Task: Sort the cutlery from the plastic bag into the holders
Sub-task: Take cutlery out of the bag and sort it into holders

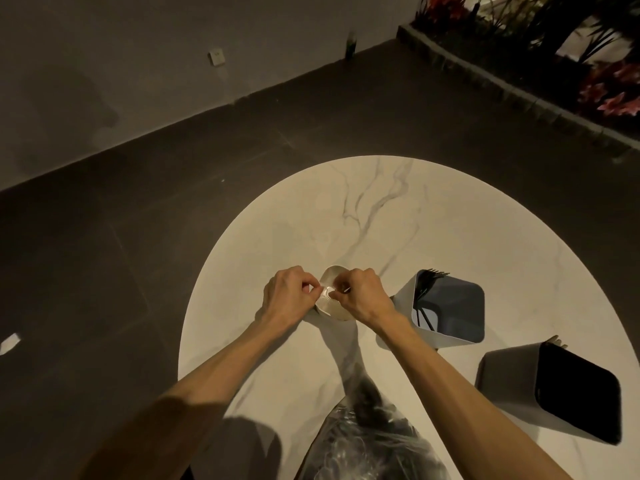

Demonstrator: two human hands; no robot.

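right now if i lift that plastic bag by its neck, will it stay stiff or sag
The plastic bag will probably sag: thin clear film, already twisted and crumpled. Likely bottom-heavy, since the dark cutlery bunches at the near end. The film may be slippery.

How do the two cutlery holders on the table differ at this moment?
The far holder shows dark forks standing inside; the near holder shows only a dark interior, contents unclear. The far holder sits beside the right hand; the near holder stands apart, toward the table edge. Both are pale, squarish and open-topped.
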